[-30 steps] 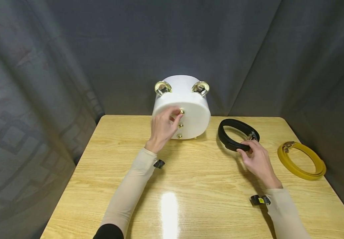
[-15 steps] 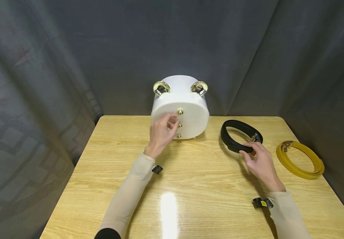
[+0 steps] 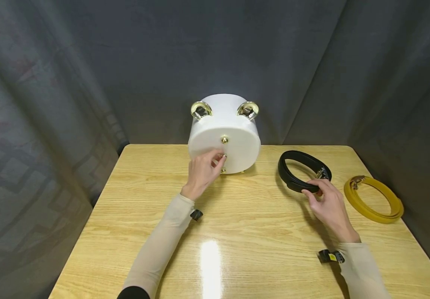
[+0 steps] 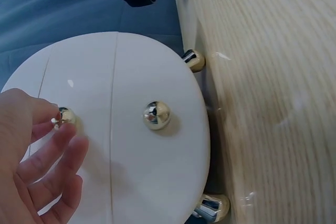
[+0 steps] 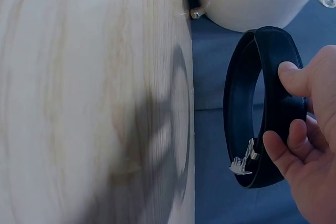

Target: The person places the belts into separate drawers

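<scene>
A white rounded drawer box (image 3: 242, 146) with two gold ear shapes on top stands at the back of the table. Three gold knobs run down its front, and seams between the drawers show in the left wrist view. My left hand (image 3: 202, 171) pinches the middle knob (image 4: 66, 116) between thumb and forefinger, its other fingers loosely bent. The lower knob (image 4: 157, 115) is untouched. On the right, my right hand (image 3: 330, 207) grips a coiled black belt (image 3: 288, 179) by its near side, thumb on the outer face. Its silver buckle (image 5: 244, 161) hangs at the loop's lower end.
A coiled yellow belt (image 3: 377, 214) lies at the table's right side. Grey curtains (image 3: 207, 50) hang behind and on both sides. The wooden table (image 3: 252, 236) stretches in front of the box, with its back edge just behind it.
My left hand has let go of the top knob and moved down to the middle one. The right hand and black belt have shifted slightly right and nearer.
</scene>
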A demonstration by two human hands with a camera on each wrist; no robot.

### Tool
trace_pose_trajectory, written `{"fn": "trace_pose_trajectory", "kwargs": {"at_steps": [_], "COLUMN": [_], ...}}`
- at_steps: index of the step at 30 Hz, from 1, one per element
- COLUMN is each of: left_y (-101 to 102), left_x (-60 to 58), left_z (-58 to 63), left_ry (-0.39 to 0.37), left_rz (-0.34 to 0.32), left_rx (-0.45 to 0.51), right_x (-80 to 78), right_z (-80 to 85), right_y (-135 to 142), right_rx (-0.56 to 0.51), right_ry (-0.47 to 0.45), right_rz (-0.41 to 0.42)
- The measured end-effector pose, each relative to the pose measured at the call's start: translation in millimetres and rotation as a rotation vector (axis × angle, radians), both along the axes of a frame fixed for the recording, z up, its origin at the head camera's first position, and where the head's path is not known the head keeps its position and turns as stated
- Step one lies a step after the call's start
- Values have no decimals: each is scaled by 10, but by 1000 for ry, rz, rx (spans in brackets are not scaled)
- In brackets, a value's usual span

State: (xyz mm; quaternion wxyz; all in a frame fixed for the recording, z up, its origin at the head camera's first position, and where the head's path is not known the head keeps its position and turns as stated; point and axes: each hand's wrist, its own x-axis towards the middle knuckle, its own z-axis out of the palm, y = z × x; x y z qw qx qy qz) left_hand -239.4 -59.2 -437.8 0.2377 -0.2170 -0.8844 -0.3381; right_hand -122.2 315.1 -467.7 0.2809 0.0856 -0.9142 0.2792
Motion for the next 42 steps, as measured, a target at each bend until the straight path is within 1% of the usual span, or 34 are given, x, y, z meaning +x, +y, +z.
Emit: {"fn": "trace_pose_trajectory", "kwargs": {"at_steps": [6, 12, 17, 21, 27, 33, 42], "left_y": [-8, -17, 2, 24, 41, 42, 39], "left_x": [-22, -38, -40, -53, -69, -72, -76], "left_z": [-41, -39, -30, -31, -57, -82, -81], "left_ry": [-28, -48, -68, -83, -78, -94, -109], "left_rz": [-18, -38, -48, -45, -39, -43, -35], "left_rx": [20, 27, 52, 73, 95, 141, 136], "right_x": [14, 25, 27, 33, 30, 23, 14], "right_z": [3, 11, 11, 3, 5, 8, 36], "right_y": [2, -2, 0, 5, 26, 43, 51], "right_rx": [-4, -11, -6, -7, -7, -6, 4], "right_ry": [2, 5, 10, 14, 21, 34, 59], "right_rz": [-1, -5, -8, -7, -9, -4, 4]}}
